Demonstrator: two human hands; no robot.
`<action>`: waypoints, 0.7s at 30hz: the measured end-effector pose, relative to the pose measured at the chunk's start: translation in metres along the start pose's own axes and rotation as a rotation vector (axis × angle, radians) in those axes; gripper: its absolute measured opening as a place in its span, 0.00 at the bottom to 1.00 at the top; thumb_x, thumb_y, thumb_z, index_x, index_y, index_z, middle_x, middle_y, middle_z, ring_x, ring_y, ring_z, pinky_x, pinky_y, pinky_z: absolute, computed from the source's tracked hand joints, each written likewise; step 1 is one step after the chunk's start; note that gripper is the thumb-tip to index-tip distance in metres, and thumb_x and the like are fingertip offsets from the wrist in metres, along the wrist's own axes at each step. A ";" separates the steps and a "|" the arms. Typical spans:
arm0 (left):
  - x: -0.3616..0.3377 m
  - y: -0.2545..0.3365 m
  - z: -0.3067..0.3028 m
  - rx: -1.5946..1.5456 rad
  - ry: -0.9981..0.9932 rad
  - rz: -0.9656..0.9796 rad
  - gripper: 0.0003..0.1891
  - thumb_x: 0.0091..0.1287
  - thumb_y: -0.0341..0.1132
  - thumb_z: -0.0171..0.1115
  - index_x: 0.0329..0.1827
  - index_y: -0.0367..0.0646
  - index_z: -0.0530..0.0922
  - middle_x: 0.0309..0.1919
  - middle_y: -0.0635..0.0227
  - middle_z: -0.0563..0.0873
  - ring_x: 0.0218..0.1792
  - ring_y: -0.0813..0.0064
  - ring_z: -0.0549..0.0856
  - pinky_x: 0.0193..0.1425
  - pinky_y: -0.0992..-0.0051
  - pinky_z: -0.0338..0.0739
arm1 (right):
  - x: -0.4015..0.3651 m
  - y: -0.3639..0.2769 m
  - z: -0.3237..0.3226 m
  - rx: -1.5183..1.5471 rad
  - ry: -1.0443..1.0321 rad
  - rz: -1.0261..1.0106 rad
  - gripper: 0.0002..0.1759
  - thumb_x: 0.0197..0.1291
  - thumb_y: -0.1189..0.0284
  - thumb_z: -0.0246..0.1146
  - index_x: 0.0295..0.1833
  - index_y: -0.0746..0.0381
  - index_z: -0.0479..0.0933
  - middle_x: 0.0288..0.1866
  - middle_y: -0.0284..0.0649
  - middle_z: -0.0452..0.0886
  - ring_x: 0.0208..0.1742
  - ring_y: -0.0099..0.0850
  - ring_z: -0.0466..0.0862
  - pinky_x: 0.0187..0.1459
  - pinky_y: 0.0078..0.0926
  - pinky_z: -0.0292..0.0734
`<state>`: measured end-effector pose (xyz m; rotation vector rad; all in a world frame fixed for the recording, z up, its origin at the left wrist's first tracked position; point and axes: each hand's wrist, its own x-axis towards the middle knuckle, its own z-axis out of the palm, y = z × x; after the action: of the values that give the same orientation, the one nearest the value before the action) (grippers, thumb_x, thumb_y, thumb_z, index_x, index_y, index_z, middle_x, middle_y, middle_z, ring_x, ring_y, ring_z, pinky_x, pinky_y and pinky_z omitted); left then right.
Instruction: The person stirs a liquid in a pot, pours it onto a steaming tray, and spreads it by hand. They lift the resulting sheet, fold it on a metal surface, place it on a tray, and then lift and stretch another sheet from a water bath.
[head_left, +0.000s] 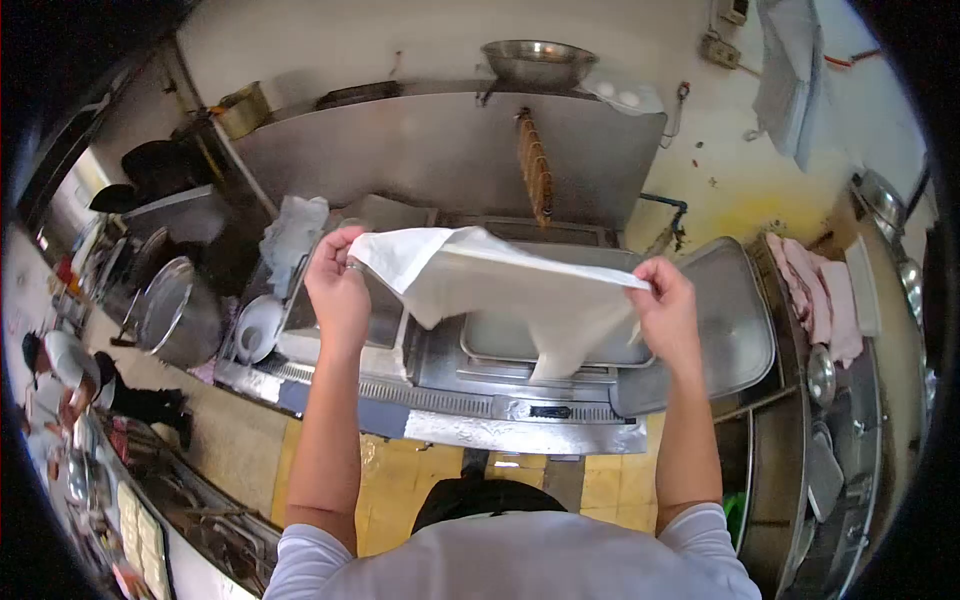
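Note:
A white cloth [480,290] hangs stretched between my two hands, above the metal counter. My left hand [338,280] pinches its upper left corner, where part of the cloth is folded over. At the upper right end, my right hand [665,300] grips the edge between thumb and fingers. The lower part droops unevenly and looks a little blurred. Behind and below the cloth lies a shallow metal tray [480,345], partly covered by it. A second large metal tray [735,320] leans at an angle just beyond my right hand.
Left on the counter are a crumpled plastic bag [290,235] and a white bowl [260,328]. A large metal pot [180,300] stands farther left, near another person [75,365]. Slabs of pale meat [820,290] lie at right. A metal bowl [538,62] sits on the back ledge.

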<state>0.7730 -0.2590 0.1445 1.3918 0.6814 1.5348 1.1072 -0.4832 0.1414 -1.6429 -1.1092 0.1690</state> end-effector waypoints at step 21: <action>-0.088 -0.322 0.070 0.924 -1.140 -0.028 0.15 0.60 0.37 0.69 0.49 0.45 0.88 0.55 0.56 0.86 0.62 0.52 0.82 0.71 0.53 0.74 | -0.030 0.240 0.179 -0.953 -0.679 0.272 0.37 0.64 0.68 0.59 0.79 0.60 0.65 0.84 0.57 0.62 0.82 0.60 0.62 0.80 0.56 0.61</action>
<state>0.9191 -0.2144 -0.1605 2.5403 0.6393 0.1264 1.1182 -0.3741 -0.1387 -2.7130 -1.6005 0.4456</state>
